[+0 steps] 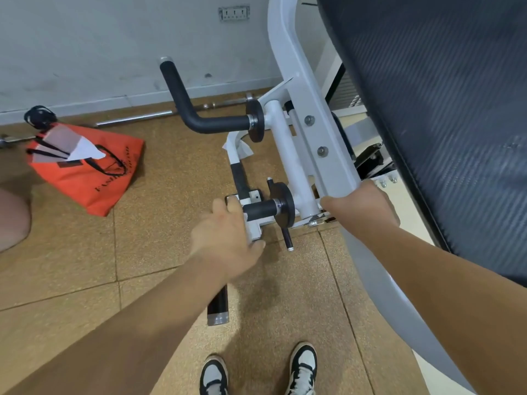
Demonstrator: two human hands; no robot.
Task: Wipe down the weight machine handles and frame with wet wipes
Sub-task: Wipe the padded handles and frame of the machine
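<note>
Left hand (pixel 228 238), frame centre: fingers curled over the white bracket (pixel 253 228). Cannot tell whether a wipe sits under them. Right hand (pixel 362 206), right of centre: wrapped round the lower end of the frame bar (pixel 302 89). Between the 2 hands is a short black handle (pixel 261 209), long axis left-right, free end at the left hand's fingers, so left is nearer. Loose wipe (pixel 241 147) draped on the frame above, just below the bent handle (pixel 199 121).

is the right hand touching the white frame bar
Touching. The head view shows the right hand laid over the lower end of the white frame bar, fingers curling past its edge, no gap.
</note>
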